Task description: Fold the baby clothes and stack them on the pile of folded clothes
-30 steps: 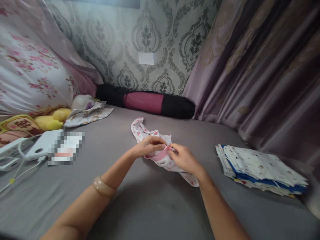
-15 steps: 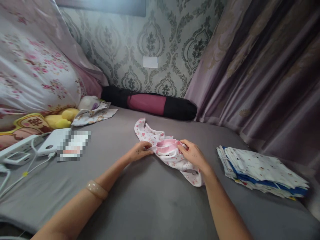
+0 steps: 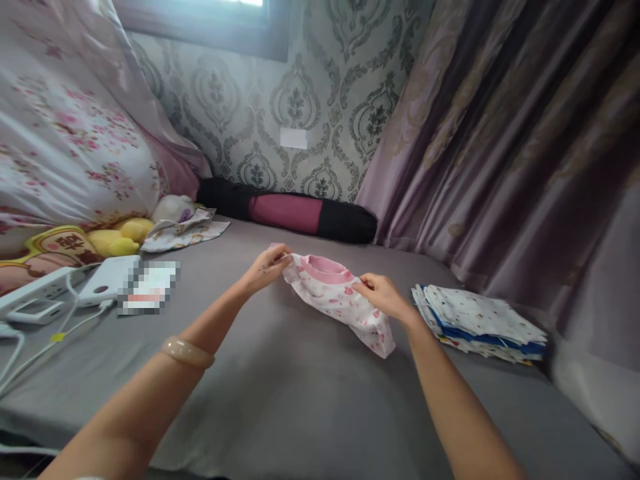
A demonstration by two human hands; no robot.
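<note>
A small white baby shirt (image 3: 333, 300) with pink prints and a pink neckband hangs stretched between my two hands, just over the grey bed. My left hand (image 3: 266, 268) pinches it at the shoulder on the left of the neck. On the other side, my right hand (image 3: 383, 295) grips the cloth at the right shoulder, thumb on the near face. One sleeve droops below my right hand. The other sleeve is mostly hidden behind my left fingers.
On the right lies a stack of folded printed cloths (image 3: 483, 323). A black and maroon long bag (image 3: 287, 212) rests against the wall. At the left are a power strip (image 3: 37, 293), cables, a white box (image 3: 107, 280) and yellow plush toys (image 3: 120, 239).
Both hands have raised the shirt and drawn its shoulders apart, so its front now hangs flatter. My left hand moved up and left. The view has tilted up and turned slightly right.
</note>
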